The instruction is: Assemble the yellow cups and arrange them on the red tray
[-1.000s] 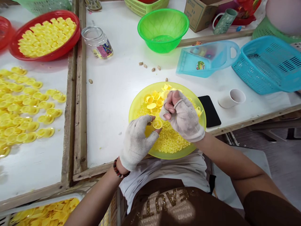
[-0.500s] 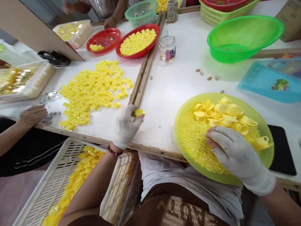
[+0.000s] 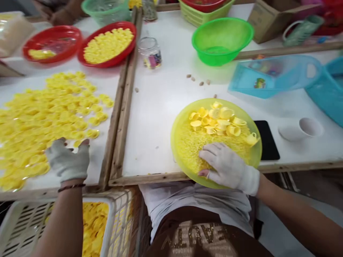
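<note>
My left hand (image 3: pixel 69 159), in a white fingerless glove, reaches down to the near edge of a wide pile of small yellow cup-shaped pieces (image 3: pixel 40 121). Its thumb and forefinger are apart, and I see nothing held between them. A loose yellow piece (image 3: pixel 77 143) lies between those fingertips. My right hand (image 3: pixel 226 164), gloved the same way, rests in a yellow bowl (image 3: pixel 175 142). Its thumb stands apart from the fingers, whose tips touch tiny yellow pieces (image 3: pixel 190 150). Small yellow toy cups (image 3: pixel 214 119) are heaped at the bowl's far side.
Wooden strips (image 3: pixel 122 107) divide the white table. Beyond stand red trays (image 3: pixel 77 43), a glass jar (image 3: pixel 150 53) and a green basin (image 3: pixel 222 41). A black phone-like slab (image 3: pixel 267 139) and a white cup (image 3: pixel 292 130) lie right of the bowl. Below is a white crate (image 3: pixel 108 228).
My left hand has moved left across the wooden strip to the pile; the yellow cup it held no longer shows in it. My right hand stays in the bowl, its thumb now wider apart. The view has shifted right.
</note>
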The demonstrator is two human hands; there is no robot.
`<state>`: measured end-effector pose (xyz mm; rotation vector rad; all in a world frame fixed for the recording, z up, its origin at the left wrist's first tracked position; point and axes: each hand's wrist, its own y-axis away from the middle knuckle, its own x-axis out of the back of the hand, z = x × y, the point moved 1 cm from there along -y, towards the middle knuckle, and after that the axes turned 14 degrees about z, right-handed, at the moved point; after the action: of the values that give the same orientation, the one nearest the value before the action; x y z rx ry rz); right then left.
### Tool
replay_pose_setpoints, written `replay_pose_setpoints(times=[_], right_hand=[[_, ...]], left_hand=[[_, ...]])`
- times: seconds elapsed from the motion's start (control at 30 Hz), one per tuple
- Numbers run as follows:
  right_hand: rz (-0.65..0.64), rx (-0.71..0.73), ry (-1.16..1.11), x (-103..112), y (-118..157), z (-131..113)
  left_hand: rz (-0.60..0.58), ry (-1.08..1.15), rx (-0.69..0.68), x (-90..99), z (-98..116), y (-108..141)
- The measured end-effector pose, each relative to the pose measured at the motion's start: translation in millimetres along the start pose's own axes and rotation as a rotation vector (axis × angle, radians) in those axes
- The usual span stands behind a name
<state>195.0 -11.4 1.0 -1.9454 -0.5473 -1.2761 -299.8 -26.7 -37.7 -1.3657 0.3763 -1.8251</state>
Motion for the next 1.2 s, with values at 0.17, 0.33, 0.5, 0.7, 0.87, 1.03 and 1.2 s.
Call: replay_pose_setpoints(times=[0.17,0.33,0.5,0.7,0.87,1.03,1.2], right_hand=[[-0.094,-0.007,-0.051,-8,-1,1],[-0.014,-0.359,-0.495,-3,-9,10],[0.312,-0.983,-1.311,2,-16,22],[0.431,-1.164,-1.651,14,-24,28],[0.631,-0.961,-1.646,24,-48,18],[0.768,-0.779,-1.544,20,-69,9],[0.821,-0.716,-1.48,15,-70,10]], left_hand=[[-0.027,0.184,-0.207,0.5,122,9],[-0.278,0.483,-0.662,-24.9,262,29],[-0.475,0.301,-0.729,-59.9,323,41],[-0.628,0.599,-0.252,-42.8,312,37],[-1.087,0.868,0.354,-25.8,311,53],[-1.168,0.939,0.452,-23.7,320,63],[-1.17,0.983,0.491,-23.7,320,64]])
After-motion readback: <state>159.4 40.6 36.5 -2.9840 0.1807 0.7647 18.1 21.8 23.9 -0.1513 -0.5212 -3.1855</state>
